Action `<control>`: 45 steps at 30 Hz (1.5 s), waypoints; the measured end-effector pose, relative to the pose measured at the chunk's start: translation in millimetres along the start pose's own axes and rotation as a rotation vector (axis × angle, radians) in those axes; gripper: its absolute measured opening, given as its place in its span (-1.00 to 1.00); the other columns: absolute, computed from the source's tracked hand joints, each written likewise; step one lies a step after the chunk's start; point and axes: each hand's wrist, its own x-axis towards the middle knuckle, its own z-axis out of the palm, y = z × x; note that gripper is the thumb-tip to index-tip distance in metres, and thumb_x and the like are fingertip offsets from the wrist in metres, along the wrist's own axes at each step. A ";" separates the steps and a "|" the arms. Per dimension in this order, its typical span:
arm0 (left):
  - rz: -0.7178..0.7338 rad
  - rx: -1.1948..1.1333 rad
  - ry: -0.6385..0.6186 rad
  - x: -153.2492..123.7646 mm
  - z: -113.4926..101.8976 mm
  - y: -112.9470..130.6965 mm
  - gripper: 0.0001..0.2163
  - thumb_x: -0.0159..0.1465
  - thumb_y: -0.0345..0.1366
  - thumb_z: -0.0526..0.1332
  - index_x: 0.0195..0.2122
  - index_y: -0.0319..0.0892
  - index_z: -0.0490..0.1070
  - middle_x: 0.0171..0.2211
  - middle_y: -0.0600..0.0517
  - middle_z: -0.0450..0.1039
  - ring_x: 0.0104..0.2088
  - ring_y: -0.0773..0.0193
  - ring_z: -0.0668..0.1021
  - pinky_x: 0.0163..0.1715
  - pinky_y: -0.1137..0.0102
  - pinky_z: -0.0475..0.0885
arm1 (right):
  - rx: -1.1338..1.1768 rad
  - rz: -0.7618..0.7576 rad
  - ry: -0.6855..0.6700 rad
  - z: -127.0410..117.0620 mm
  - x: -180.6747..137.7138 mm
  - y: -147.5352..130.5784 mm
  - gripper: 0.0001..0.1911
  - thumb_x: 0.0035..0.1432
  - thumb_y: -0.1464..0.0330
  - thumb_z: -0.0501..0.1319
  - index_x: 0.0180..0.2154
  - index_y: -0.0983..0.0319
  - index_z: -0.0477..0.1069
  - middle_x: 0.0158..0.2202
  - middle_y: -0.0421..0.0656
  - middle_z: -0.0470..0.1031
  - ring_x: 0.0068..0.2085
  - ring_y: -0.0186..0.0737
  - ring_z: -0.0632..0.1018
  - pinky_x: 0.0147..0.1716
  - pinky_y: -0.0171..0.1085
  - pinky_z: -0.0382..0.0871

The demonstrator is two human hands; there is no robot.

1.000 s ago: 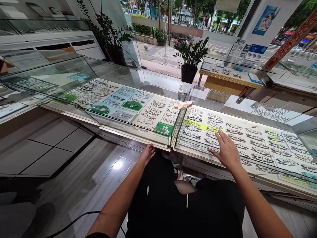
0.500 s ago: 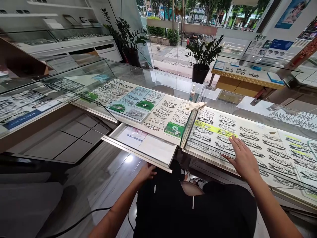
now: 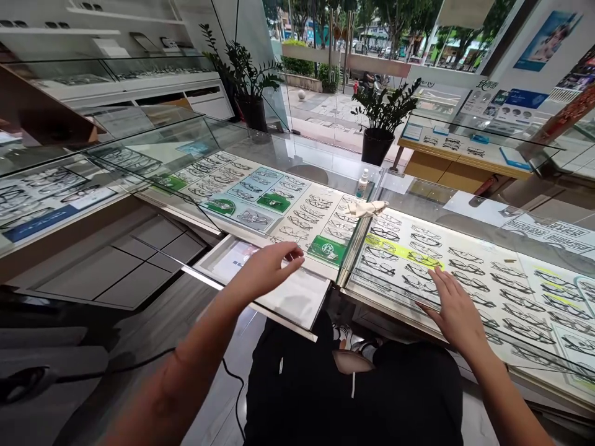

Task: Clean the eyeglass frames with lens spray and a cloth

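Above the pulled-out drawer point(image 3: 302, 313) hovers my left hand point(image 3: 267, 269), its fingers slightly bent, the thumb apart from them and nothing visible in its grasp. Under it, pale flat sheets cover part of the drawer bottom. My right hand point(image 3: 458, 310) rests with fingers stretched out on the glass top of the right display case. Beneath that glass are rows of eyeglasses point(image 3: 469, 266) and a yellow strip point(image 3: 395, 246). A green card point(image 3: 328, 249) lies inside the case just beyond the drawer.
A crumpled cream cloth point(image 3: 365, 209) and a small spray bottle point(image 3: 362, 183) stand on the glass near the joint between the cases. Two potted plants point(image 3: 377, 144) are behind the counter. A black cable point(image 3: 116, 370) runs at lower left.
My left hand has risen from below the drawer's front edge to over the drawer. My right hand stays in about the same place on the glass.
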 end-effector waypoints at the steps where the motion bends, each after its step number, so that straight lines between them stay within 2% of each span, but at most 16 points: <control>1: 0.005 0.025 0.002 13.0 -1.0 -6.0 -0.80 0.33 -0.05 0.26 -0.25 -0.01 0.59 -0.22 -0.07 0.64 -0.21 0.01 0.62 -0.34 0.30 0.40 | 0.009 0.018 -0.021 -3.2 1.7 -0.7 -0.13 0.41 -0.13 0.02 0.50 0.26 0.02 0.47 0.15 0.24 0.44 0.31 0.31 0.37 0.21 0.26; 5: 0.061 0.102 -0.019 67.2 -3.3 -11.2 -0.79 0.33 -0.06 0.26 -0.22 -0.05 0.58 -0.19 -0.09 0.64 -0.17 0.00 0.62 -0.26 0.28 0.45 | 0.108 0.064 -0.144 -30.7 32.0 -19.2 -0.09 0.31 -0.25 0.10 0.45 0.16 0.19 0.41 0.14 0.34 0.36 0.35 0.40 0.25 0.21 0.38; 9: 0.020 -0.108 0.061 146.3 13.6 11.3 -0.71 0.31 -0.07 0.34 -0.05 -0.11 0.54 0.00 -0.14 0.61 -0.06 0.00 0.62 -0.15 0.25 0.49 | 0.292 0.001 -0.050 -49.2 115.6 -63.0 -0.31 0.45 -0.09 0.05 0.38 0.15 0.30 0.41 0.13 0.30 0.40 0.29 0.34 0.32 0.22 0.31; 14: 0.013 -0.321 0.247 246.3 64.3 36.4 -0.28 0.14 -0.22 0.52 0.28 -0.27 0.31 0.29 -0.37 0.40 0.22 -0.14 0.50 0.21 0.07 0.36 | 0.355 -0.068 -0.021 -20.2 223.6 -98.2 -0.38 0.47 0.17 0.16 0.41 0.32 0.23 0.49 0.20 0.12 0.46 0.24 0.20 0.41 0.18 0.13; 16: 0.014 -0.427 0.277 270.6 84.2 39.3 -0.11 0.02 -0.28 0.58 0.34 -0.29 0.21 0.37 -0.46 0.28 0.32 -0.18 0.41 0.31 0.02 0.26 | 0.359 -0.065 -0.024 -9.2 243.4 -99.9 -0.37 0.45 0.24 0.18 0.42 0.34 0.19 0.52 0.19 0.07 0.46 0.24 0.18 0.41 0.20 0.11; 18: 0.013 -0.515 0.246 285.8 100.5 39.7 -0.06 0.01 -0.29 0.59 0.37 -0.28 0.16 0.37 -0.48 0.28 0.31 -0.15 0.43 0.30 0.02 0.29 | 0.377 -0.060 0.004 -9.1 246.2 -100.0 -0.37 0.43 0.25 0.20 0.41 0.34 0.20 0.52 0.19 0.09 0.46 0.25 0.17 0.40 0.23 0.12; 20: 0.021 -0.549 0.210 294.7 112.6 39.3 -0.11 0.05 -0.27 0.56 0.36 -0.26 0.18 0.29 -0.42 0.39 0.22 -0.06 0.52 0.24 0.06 0.37 | 0.418 -0.066 0.066 -20.6 231.1 -103.3 -0.43 0.41 0.26 0.20 0.35 0.34 0.29 0.49 0.19 0.15 0.44 0.24 0.19 0.38 0.25 0.13; 23: 0.035 -0.546 0.203 300.8 121.6 38.2 -0.33 0.12 -0.26 0.52 0.22 -0.24 0.34 0.10 -0.29 0.55 0.05 0.05 0.60 0.17 0.12 0.43 | 0.588 -0.138 0.124 -43.2 173.7 -120.2 -0.64 0.43 0.26 0.15 0.15 0.28 0.45 0.31 0.15 0.41 0.31 0.14 0.38 0.32 0.16 0.24; 26: 0.018 -0.515 0.249 299.4 116.8 31.3 -0.56 0.16 -0.26 0.49 0.02 -0.24 0.46 -0.01 -0.22 0.59 -0.03 0.08 0.61 0.17 0.10 0.43 | 0.911 -0.104 -0.078 -36.0 85.3 -142.8 -0.72 0.42 0.12 0.19 -0.13 0.18 0.51 -0.15 -0.06 0.60 -0.08 -0.06 0.56 0.04 -0.07 0.45; 28: -0.007 -0.484 0.292 293.8 106.5 20.6 -0.61 0.18 -0.27 0.48 -0.01 -0.22 0.45 -0.01 -0.19 0.59 -0.04 0.08 0.60 0.19 0.08 0.41 | 1.183 0.131 -0.346 -3.3 23.8 -148.6 -0.66 0.36 0.03 0.26 -0.26 0.18 0.48 -0.34 -0.17 0.55 -0.29 -0.19 0.55 -0.19 -0.18 0.47; 30: -0.040 -0.441 0.323 285.3 93.3 5.8 -0.63 0.21 -0.29 0.46 -0.01 -0.20 0.44 0.00 -0.16 0.59 -0.05 0.09 0.60 0.16 0.09 0.43 | 1.523 0.578 -0.537 44.5 -27.1 -139.9 -0.55 0.20 -0.06 0.36 -0.27 0.19 0.46 -0.37 -0.18 0.55 -0.34 -0.18 0.58 -0.38 -0.25 0.44; 32: -0.083 -0.349 0.356 276.0 80.4 -10.5 -0.66 0.26 -0.28 0.42 0.02 -0.16 0.42 0.03 -0.13 0.59 -0.06 0.12 0.61 0.08 0.15 0.48 | 1.802 1.140 -0.393 93.4 -60.7 -118.8 -0.46 -0.02 -0.03 0.52 -0.17 0.18 0.47 -0.18 -0.11 0.63 -0.20 -0.09 0.67 -0.34 -0.22 0.51; 34: -0.099 -0.294 0.397 268.1 70.1 -25.2 -0.67 0.28 -0.27 0.39 0.04 -0.14 0.41 0.05 -0.11 0.60 -0.04 0.13 0.62 0.03 0.20 0.50 | 1.951 1.532 -0.052 132.0 -77.4 -93.0 -0.49 -0.10 0.10 0.58 -0.20 0.18 0.48 -0.13 -0.07 0.63 -0.11 -0.04 0.69 -0.20 -0.15 0.60; 37: -0.103 -0.273 0.461 260.3 61.2 -40.0 -0.67 0.29 -0.27 0.37 0.04 -0.14 0.40 0.05 -0.13 0.59 -0.04 0.12 0.64 0.01 0.21 0.51 | 1.932 1.642 0.150 165.3 -82.5 -64.0 -0.64 -0.02 0.14 0.50 -0.30 0.13 0.43 -0.30 -0.18 0.58 -0.14 -0.16 0.67 -0.10 -0.23 0.60; 41: -0.132 -0.251 0.469 248.5 58.6 -44.0 -0.57 0.28 -0.22 0.37 0.13 -0.18 0.33 0.13 -0.20 0.52 0.02 0.06 0.61 0.11 0.11 0.48 | 1.903 1.675 0.285 182.5 -80.6 -57.6 -0.71 -0.05 0.24 0.46 -0.33 0.09 0.40 -0.41 -0.30 0.49 -0.21 -0.25 0.62 -0.07 -0.28 0.57; 45: -0.174 -0.102 0.637 217.1 62.8 -28.9 -0.23 0.23 -0.16 0.43 0.33 -0.33 0.08 0.39 -0.46 0.09 0.37 -0.21 0.30 0.33 -0.13 0.23 | 1.927 1.685 0.298 184.7 -85.5 -66.1 -0.73 -0.04 0.25 0.43 -0.40 0.11 0.34 -0.43 -0.28 0.47 -0.23 -0.25 0.62 -0.07 -0.27 0.56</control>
